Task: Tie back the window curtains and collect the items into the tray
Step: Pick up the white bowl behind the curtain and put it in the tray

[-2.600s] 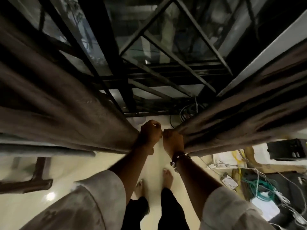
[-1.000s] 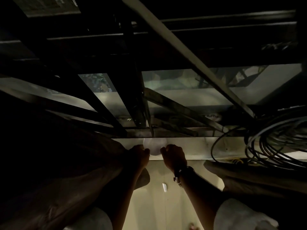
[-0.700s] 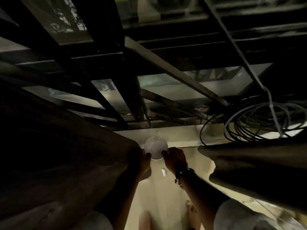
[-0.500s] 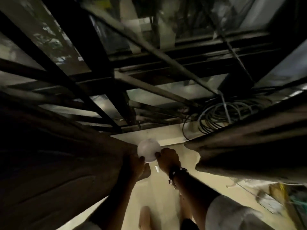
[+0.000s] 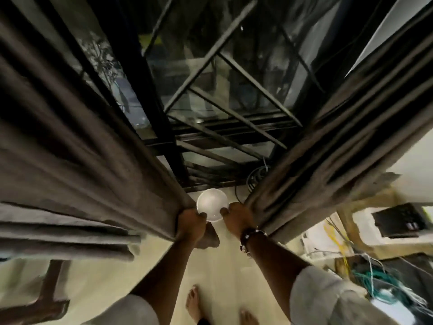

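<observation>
Both hands up: left hand (image 5: pixel 191 222) and right hand (image 5: pixel 236 218) pinch the small round white bowl (image 5: pixel 212 205) between the grey curtains (image 5: pixel 82 160), its open hollow facing the camera, fingers curled on its rim.

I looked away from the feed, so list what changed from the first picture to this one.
A white bowl has come up between the hands: the left hand and right hand each pinch its rim, where earlier both gripped only curtain edges. The left curtain still bunches at the left hand; whether the right curtain is still in that grip is unclear. The curtains stay parted and untied.
</observation>
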